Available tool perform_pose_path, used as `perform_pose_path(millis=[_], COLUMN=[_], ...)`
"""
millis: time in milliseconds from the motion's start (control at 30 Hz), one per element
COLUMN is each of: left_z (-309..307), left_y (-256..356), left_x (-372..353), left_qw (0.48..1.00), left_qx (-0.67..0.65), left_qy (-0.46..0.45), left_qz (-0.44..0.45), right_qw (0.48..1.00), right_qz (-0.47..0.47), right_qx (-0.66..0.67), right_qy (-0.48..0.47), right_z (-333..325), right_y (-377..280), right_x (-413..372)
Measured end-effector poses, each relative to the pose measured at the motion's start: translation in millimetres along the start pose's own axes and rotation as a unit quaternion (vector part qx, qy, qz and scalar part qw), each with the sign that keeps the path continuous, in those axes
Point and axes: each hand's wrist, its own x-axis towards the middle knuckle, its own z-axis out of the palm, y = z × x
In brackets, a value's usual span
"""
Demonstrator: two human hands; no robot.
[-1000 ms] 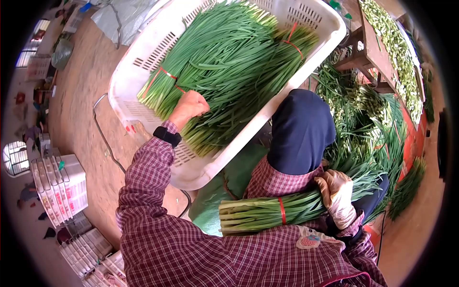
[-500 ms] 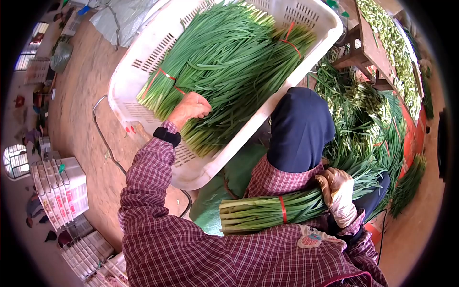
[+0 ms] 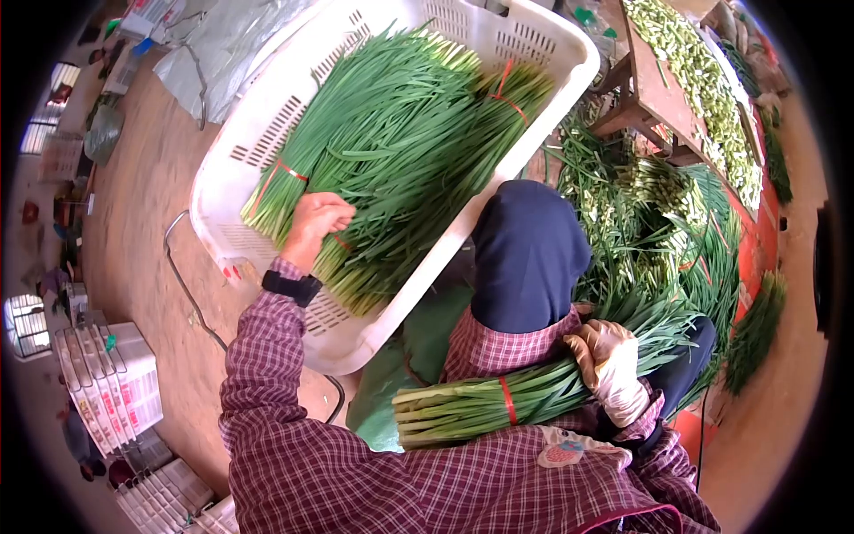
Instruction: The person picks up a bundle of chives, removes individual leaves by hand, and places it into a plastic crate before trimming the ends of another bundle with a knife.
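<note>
My bare left hand (image 3: 316,222), with a black watch at the wrist, has its fingers curled on a chive bundle (image 3: 276,191) tied with a red band. That bundle lies among several others in a tilted white plastic basket (image 3: 356,343). My gloved right hand (image 3: 609,369) grips a second chive bundle (image 3: 463,405) with a red band. This one lies across my lap, its pale cut ends pointing left. A dark blue cloth-covered shape (image 3: 529,258), perhaps my knee, rises between basket and lap.
Loose chives (image 3: 658,231) are piled on the right, below a wooden table (image 3: 658,80) strewn with more greens. A green sheet (image 3: 391,383) lies under the basket's near corner. Stacked white crates (image 3: 107,383) stand at the lower left on the earth floor.
My left hand has slid left across the basket onto the red-banded bundle. The view has shifted a little. The right hand and its bundle hold the same pose.
</note>
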Motion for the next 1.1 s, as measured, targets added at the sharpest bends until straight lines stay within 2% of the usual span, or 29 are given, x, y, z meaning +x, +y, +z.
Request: perform_pose_path(millis=[67, 133, 200, 267, 300, 367, 400, 433, 467, 533, 600, 667, 733, 767, 800, 867, 900, 967, 1100], left_z=[-6, -9, 10, 39, 40, 39, 31, 20, 17, 28, 56, 82, 99, 105, 109, 105, 105, 105, 95], left_y=[18, 40, 89, 130, 128, 123, 109, 90, 58, 3, -22, -22, -32, -30, -20, -8, -10, -15, 19], left_x=[-8, -24, -65, -109, -108, -86, -64, -37, -9, 25, 21, -4, -24, -34, -43, -50, -49, -48, -67], left_qw=[1.000, 0.989, 0.989, 0.926, 0.928, 0.937, 0.959, 0.952, 0.937, 0.937, 0.930, 0.932, 0.940, 0.948, 0.961, 0.974, 0.974, 0.982, 0.978], left_qx=[0.012, -0.142, -0.043, -0.027, -0.030, 0.065, 0.067, 0.187, 0.235, 0.271, 0.339, 0.347, 0.284, 0.249, 0.216, 0.167, 0.165, 0.065, 0.086], left_qy=[0.013, 0.045, -0.072, -0.335, -0.329, -0.285, -0.189, -0.111, -0.038, 0.015, 0.020, -0.033, -0.046, -0.053, -0.033, -0.090, -0.088, -0.141, -0.179], left_qz=[-0.002, 0.018, 0.122, 0.173, 0.170, 0.191, 0.200, 0.216, 0.255, 0.221, 0.138, 0.102, 0.184, 0.191, 0.168, 0.126, 0.125, 0.109, 0.062], right_qw=[1.000, 1.000, 1.000, 1.000, 1.000, 1.000, 1.000, 1.000, 1.000, 1.000, 1.000, 1.000, 1.000, 1.000, 1.000, 1.000, 1.000, 0.999, 0.999], right_qz=[0.006, -0.003, -0.004, -0.006, -0.008, -0.014, -0.011, -0.014, -0.015, -0.011, -0.012, -0.003, 0.001, 0.000, -0.002, -0.008, -0.006, -0.006, -0.012], right_qx=[-0.006, 0.002, 0.004, 0.004, 0.008, 0.008, 0.009, 0.008, 0.009, 0.010, 0.014, -0.003, 0.000, 0.007, 0.015, 0.023, 0.018, 0.018, 0.041], right_qy=[-0.004, 0.005, 0.000, -0.001, -0.004, 0.001, 0.009, 0.009, 0.007, 0.009, 0.009, -0.001, -0.013, -0.011, -0.009, -0.005, -0.015, -0.028, -0.008], right_z=[1, 2, 3, 4, 3, 5, 6, 5, 4, 4, 4, 3, 3, 3, 4, 4, 3, 2, 3], right_y=[2, 2, 3, 4, 2, 2, 3, 3, 1, 1, 0, 0, 1, 2, 2, 0, 0, 1, -2], right_x=[-2, -1, -1, 1, 2, 2, 2, 2, 1, 1, 2, 2, 3, 3, 3, 7, 7, 8, 11])
